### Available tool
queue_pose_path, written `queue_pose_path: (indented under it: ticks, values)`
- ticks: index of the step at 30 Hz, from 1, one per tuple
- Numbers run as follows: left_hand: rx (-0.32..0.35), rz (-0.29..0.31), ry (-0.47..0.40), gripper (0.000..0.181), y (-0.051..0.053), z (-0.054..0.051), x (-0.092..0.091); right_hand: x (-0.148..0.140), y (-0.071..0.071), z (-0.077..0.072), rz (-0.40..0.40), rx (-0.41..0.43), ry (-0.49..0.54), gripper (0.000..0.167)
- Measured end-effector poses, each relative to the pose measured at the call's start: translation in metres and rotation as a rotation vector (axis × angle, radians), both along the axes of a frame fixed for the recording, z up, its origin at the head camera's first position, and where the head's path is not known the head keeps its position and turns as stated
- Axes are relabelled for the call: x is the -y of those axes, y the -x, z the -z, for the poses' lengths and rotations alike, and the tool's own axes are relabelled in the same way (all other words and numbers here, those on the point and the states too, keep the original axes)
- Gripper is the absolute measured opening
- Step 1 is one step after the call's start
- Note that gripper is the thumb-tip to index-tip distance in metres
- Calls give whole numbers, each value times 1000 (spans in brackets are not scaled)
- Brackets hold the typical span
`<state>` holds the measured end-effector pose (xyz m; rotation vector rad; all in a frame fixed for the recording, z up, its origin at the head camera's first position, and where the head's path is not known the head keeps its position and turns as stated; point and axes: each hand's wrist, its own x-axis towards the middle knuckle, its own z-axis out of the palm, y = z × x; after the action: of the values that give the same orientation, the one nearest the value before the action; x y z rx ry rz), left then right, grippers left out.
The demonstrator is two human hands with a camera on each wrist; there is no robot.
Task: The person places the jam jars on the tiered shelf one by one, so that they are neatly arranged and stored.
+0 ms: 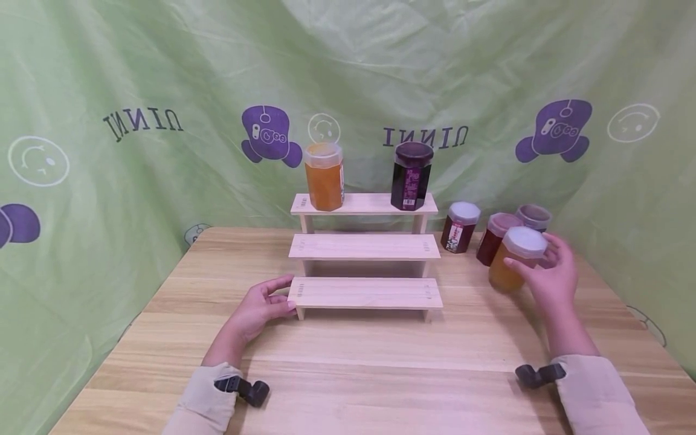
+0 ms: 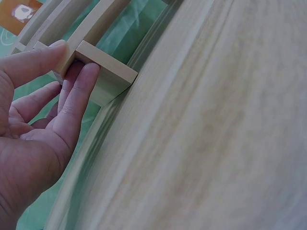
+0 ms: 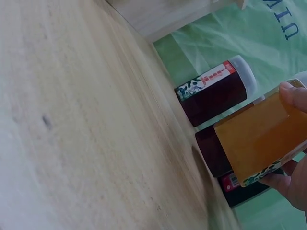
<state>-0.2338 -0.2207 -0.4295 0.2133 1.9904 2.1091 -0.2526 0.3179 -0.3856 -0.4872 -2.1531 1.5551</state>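
Observation:
My right hand (image 1: 556, 275) grips a jar of amber jam (image 1: 508, 266) with a white lid, thumb on one side and fingers on the other. In the right wrist view this amber jar (image 3: 261, 136) is held off the table, its shadow on the wood. My left hand (image 1: 260, 309) pinches the left end of the lowest step of a three-step wooden display stand (image 1: 364, 293). The thumb lies on top and fingertips reach beneath the board (image 2: 108, 64) in the left wrist view. On the top step stand an orange jam jar (image 1: 325, 181) and a dark purple jar (image 1: 411, 178).
Right of the stand are a dark red jar (image 1: 459, 229) with a white lid, another red jar (image 1: 492, 241) and a dark-lidded jar (image 1: 534, 216), partly hidden behind the held one. A green printed curtain (image 1: 190, 72) hangs behind the wooden table (image 1: 370, 374).

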Motion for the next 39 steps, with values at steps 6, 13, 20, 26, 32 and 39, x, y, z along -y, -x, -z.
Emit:
queue_pose_path:
  ticks: [6,13,20,26,32,39]
  values:
    - [-2,3,1,73,1,1,1,6,-5,-4,-13,-10,-21,90]
    - [-7,8,-2,73,1,2,1,12,-8,-7,-31,-21,-41,91]
    - [0,8,1,73,1,1,1,17,-13,-12,-58,-22,-56,91]
    - [6,10,-5,73,1,1,2,22,-17,-16,-76,-23,-78,91]
    - [6,8,0,73,1,1,2,25,-19,-19,-91,-36,-96,89]
    - [8,4,11,73,0,0,1,31,-23,-24,-123,-43,-103,90]
